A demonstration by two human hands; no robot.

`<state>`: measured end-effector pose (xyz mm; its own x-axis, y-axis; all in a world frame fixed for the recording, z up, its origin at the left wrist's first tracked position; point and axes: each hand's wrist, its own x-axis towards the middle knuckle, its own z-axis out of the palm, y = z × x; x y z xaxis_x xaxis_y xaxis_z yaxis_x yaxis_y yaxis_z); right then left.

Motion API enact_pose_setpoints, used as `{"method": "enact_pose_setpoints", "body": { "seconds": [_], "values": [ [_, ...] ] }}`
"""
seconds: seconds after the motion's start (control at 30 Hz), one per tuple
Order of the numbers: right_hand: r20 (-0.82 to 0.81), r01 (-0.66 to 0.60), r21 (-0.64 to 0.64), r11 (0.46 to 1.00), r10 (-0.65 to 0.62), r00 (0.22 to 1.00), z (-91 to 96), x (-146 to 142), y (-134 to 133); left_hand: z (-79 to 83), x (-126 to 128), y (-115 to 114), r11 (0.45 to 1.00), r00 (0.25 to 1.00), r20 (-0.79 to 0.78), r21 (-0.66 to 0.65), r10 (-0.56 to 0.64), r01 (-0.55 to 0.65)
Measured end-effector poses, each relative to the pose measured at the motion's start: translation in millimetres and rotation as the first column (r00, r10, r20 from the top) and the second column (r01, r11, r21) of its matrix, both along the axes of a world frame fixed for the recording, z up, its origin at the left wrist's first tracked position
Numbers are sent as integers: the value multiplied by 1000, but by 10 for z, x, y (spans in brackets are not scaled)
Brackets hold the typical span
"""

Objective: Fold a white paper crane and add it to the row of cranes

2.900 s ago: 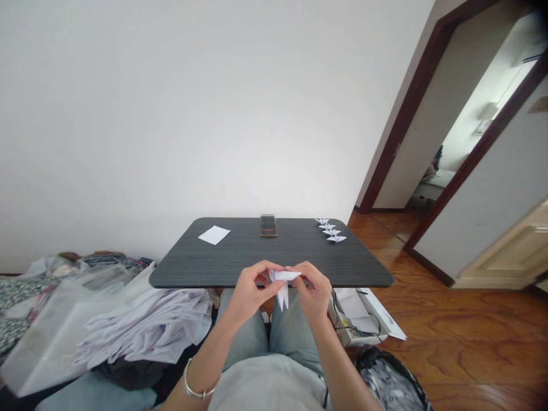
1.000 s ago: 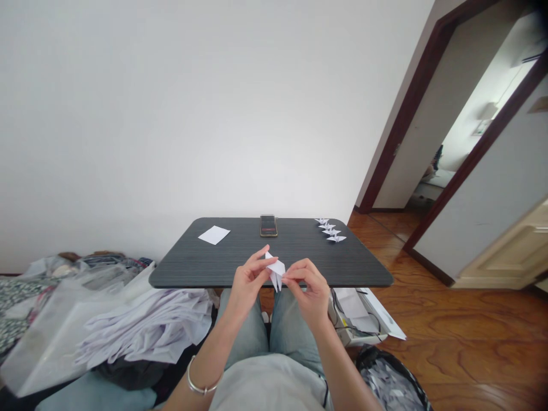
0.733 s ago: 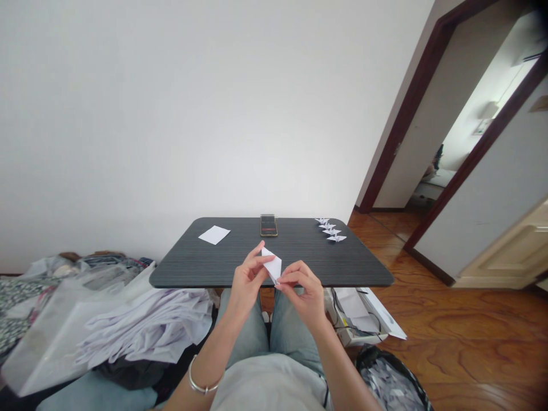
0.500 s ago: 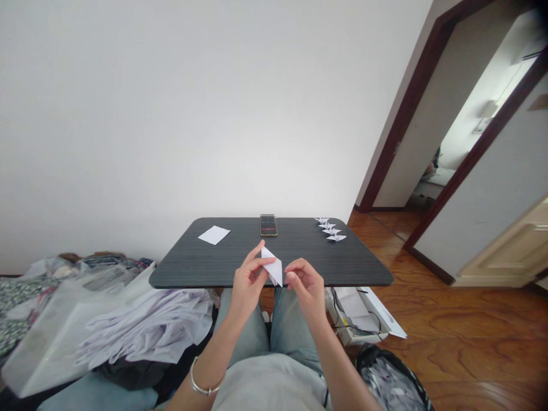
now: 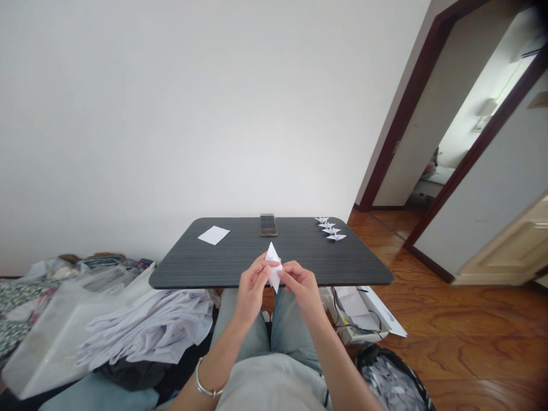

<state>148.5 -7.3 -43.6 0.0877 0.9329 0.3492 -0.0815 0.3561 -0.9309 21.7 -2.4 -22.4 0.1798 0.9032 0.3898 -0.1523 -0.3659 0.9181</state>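
A piece of folded white paper [image 5: 273,256], narrow and diamond-shaped, is held upright over the table's near edge. My left hand [image 5: 252,285] pinches its left side between thumb and fingers. At its right side, the thumb and fingertips of my right hand [image 5: 301,283] close on the paper. The two hands nearly meet, and the fingers cover the paper's middle. Several small folded paper cranes [image 5: 331,230] stand in a row at the table's back right. A flat white paper sheet [image 5: 214,234] lies at the back left.
A phone [image 5: 268,225] lies at the back of the dark table [image 5: 184,268]. Piled clothes [image 5: 149,325] fill the left side. Below the table's right end are a box with papers and cables [image 5: 359,319] and a black bag of paper scraps [image 5: 391,382].
The folded paper has turned so its point faces up and away. My right hand, apart from it before, has moved left and now grips its right side.
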Motion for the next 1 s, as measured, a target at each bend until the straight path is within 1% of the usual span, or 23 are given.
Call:
{"method": "enact_pose_setpoints", "body": {
  "seconds": [0.07,0.17,0.3,0.4,0.5,0.6,0.7,0.8,0.9,1.0],
  "values": [
    [-6,27,16,1000,-26,1000,-12,-11,16,-18,19,11,999,1000,29,-51,-3,5],
    [-15,60,27,998,-60,998,-35,-26,42,-40,35,29,996,998,66,-93,10,-4],
    [-70,85,-27,996,-87,994,-64,-43,62,-50,41,40,994,991,133,-109,-7,21],
    [-82,63,-73,995,-69,994,-73,-48,63,-49,47,39,992,984,175,-117,-24,45],
    [-67,37,-83,996,-43,997,-70,-53,58,-50,52,38,991,986,166,-123,-22,43],
    [-68,76,-33,997,-78,995,-59,-62,51,-55,49,42,991,990,140,-126,-20,37],
    [-81,111,6,994,-110,991,-46,-66,46,-57,33,52,989,992,125,-151,9,10],
    [-103,124,12,992,-122,987,-39,-61,48,-48,4,67,982,992,105,-182,74,-54],
    [-127,111,-1,994,-111,986,-40,-54,56,-26,-20,75,972,988,70,-201,135,-119],
    [-125,94,-15,995,-95,988,-45,-49,59,0,-25,67,967,987,44,-211,154,-141]
  ]
}}
